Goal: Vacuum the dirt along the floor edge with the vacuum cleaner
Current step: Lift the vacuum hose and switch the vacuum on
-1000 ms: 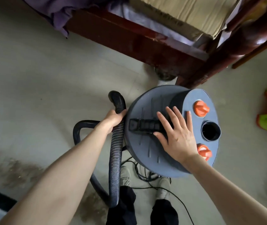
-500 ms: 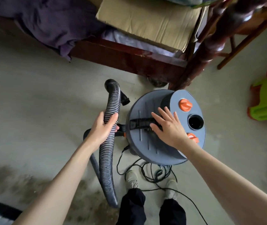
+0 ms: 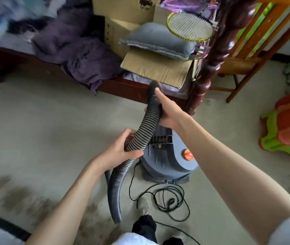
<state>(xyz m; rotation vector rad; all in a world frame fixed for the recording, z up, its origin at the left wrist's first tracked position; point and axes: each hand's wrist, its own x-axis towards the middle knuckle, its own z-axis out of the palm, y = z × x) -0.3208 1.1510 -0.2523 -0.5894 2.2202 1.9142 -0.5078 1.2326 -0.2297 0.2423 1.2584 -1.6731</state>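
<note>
Above the vacuum cleaner point(image 3: 165, 156), both hands hold the hose point(image 3: 146, 128)

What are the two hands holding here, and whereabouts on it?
Both hold the ribbed vacuum hose: the right hand grips it near the black end, the left hand lower down its length.

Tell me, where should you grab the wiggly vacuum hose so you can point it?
Probably close to its open black end, coming from the side with fingers wrapped round, as the right hand does. The ribbed hose bends easily, so a grip near the tip steers it; the left hand steadies the middle.
</note>
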